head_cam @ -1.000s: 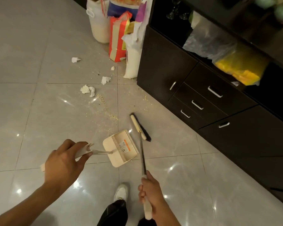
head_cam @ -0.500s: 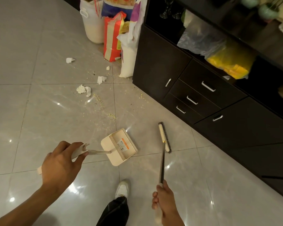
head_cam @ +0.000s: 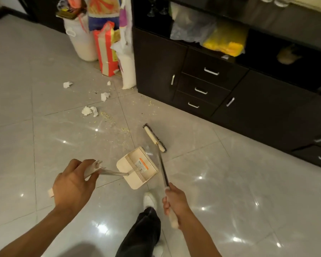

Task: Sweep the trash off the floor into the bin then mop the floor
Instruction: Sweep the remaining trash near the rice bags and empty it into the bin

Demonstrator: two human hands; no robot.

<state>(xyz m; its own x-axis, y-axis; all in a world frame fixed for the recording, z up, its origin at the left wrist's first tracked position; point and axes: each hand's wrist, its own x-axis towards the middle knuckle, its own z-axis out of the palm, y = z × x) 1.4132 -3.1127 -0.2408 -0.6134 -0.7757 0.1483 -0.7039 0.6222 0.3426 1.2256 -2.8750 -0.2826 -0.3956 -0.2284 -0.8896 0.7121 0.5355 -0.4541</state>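
Trash [head_cam: 89,110] lies scattered in the upper middle-left of the frame. It is made up of several crumpled white paper wads and a loose trail of pale yellowish crumbs [head_cam: 107,116] that runs down toward the centre. All of it sits above both hands and well apart from them. The lowest crumbs lie just above the dustpan [head_cam: 137,167] and to the left of the broom [head_cam: 154,138].

The left hand [head_cam: 72,184], at lower left, has its fingers curled round the cream plastic grip of the dustpan's handle. A thin metal rod runs from that grip to the right, to the flat, squarish cream pan. The pan has a row of comb teeth and a small label with an orange stripe. Whether the pan touches the tile cannot be told.

The right hand [head_cam: 174,199], at lower centre, is closed in a fist round the cream grip at the end of the broom. A slim dark shaft runs up from it to a narrow cream head edged with dark bristles, set just right of the pan.

The floor [head_cam: 44,52] is glossy grey tile with light spots. A dark cabinet [head_cam: 156,67] with metal pulls fills the upper right. Beside it stand a white tub [head_cam: 82,39], a red-and-white bag [head_cam: 106,51] and a white sack [head_cam: 127,71]. A white shoe [head_cam: 150,199] and a dark trouser leg [head_cam: 143,234] show at the bottom centre.
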